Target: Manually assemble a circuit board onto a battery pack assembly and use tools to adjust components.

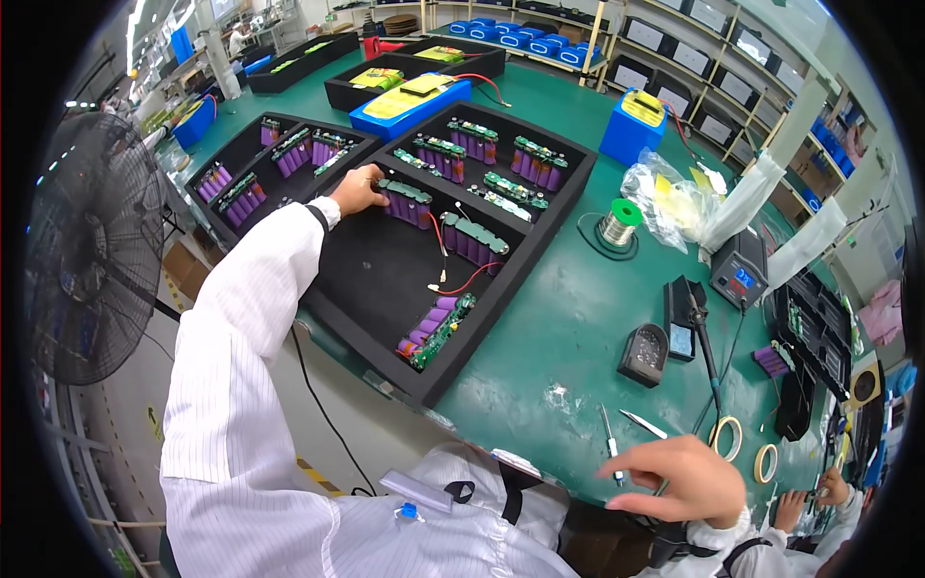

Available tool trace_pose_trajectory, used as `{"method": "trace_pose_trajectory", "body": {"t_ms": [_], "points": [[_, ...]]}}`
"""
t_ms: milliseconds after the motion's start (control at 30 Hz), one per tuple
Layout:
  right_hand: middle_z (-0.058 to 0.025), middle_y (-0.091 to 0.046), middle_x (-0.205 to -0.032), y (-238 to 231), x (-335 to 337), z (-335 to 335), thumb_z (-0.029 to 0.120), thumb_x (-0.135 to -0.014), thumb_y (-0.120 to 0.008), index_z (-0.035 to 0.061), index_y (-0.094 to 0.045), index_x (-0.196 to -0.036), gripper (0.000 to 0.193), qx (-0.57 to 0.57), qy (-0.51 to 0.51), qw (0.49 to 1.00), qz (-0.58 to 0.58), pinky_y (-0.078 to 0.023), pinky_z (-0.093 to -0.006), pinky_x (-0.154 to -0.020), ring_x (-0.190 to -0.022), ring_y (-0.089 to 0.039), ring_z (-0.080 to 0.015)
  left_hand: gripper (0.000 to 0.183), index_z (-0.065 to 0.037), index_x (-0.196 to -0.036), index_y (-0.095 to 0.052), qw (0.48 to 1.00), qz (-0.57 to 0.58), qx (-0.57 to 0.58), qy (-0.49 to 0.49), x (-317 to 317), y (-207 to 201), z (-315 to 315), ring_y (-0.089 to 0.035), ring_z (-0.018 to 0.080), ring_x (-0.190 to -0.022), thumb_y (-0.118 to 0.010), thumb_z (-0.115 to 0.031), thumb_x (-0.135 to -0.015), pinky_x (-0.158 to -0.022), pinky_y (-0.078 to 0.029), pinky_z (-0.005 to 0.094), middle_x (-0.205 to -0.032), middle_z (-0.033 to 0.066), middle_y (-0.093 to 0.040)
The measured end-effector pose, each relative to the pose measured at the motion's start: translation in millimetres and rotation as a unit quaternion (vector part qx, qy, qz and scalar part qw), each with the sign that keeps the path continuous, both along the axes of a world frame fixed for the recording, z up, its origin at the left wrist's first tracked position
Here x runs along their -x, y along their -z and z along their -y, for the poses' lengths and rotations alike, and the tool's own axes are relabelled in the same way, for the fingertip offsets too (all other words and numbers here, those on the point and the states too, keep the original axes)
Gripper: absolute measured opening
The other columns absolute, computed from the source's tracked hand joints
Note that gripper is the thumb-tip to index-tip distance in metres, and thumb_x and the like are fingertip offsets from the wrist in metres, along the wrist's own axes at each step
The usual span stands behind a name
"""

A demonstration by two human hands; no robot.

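Note:
My left hand [357, 191] reaches into the black foam tray [358, 275], its fingers closed on the left end of a purple-celled battery pack [405, 202] topped with a green circuit board. To the right of that pack stands a similar battery pack [472, 241] with red and white leads. Another pack [436, 332] lies tilted in the tray's near corner. Low over the table's front edge, my right hand [686, 480] is empty, thumb and fingers apart. Just beyond its fingertips lie a thin screwdriver-like tool [611, 441] and pointed tweezers [643, 424].
A solder spool [619, 223], soldering iron [706, 352], its station [740, 270] and tape rings [726, 438] occupy the green table's right side. Blue battery boxes [409, 106] sit behind the tray. A large fan [92, 246] stands left. A co-worker's hands [809, 498] are at far right.

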State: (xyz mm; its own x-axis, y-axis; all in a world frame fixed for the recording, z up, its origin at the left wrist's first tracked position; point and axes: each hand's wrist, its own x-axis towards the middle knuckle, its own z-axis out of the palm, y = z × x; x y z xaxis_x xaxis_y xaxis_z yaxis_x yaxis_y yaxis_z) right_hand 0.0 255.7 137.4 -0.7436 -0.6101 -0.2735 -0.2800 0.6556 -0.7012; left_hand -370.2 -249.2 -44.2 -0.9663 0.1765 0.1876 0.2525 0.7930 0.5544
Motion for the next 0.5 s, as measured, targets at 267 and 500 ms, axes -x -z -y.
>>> {"method": "trace_pose_trajectory", "body": {"t_ms": [267, 500], "points": [[-0.0136, -0.071, -0.113, 72.1, -19.7, 104.3, 0.003, -0.095, -0.065, 0.0041, -0.057, -0.139, 0.044, 0.277, 0.036, 0.958, 0.062, -0.058, -0.0369, -0.091, -0.102, -0.071, -0.0219, 0.033, 0.002, -0.115, -0.065, 0.958, -0.287, -0.004, 0.021, -119.0, -177.3, -84.8, -0.074, 0.0285, -0.084, -0.073, -0.012, -0.085, -0.074, -0.058, 0.0389, -0.097, 0.0192, -0.073], [-0.0113, -0.045, -0.155, 133.7, -33.4, 214.3, 0.029, -0.11, -0.045, 0.001, -0.039, -0.15, 0.048, 0.557, 0.171, 0.774, 0.247, -0.039, -0.0381, -0.113, -0.133, -0.051, -0.0208, 0.036, 0.003, -0.132, -0.053, 0.745, -0.04, -0.583, 0.321, -285.7, -201.7, -233.8, -0.06, 0.0161, -0.082, -0.058, -0.014, -0.101, -0.075, -0.047, 0.0291, -0.086, 0.0059, -0.062]]}}
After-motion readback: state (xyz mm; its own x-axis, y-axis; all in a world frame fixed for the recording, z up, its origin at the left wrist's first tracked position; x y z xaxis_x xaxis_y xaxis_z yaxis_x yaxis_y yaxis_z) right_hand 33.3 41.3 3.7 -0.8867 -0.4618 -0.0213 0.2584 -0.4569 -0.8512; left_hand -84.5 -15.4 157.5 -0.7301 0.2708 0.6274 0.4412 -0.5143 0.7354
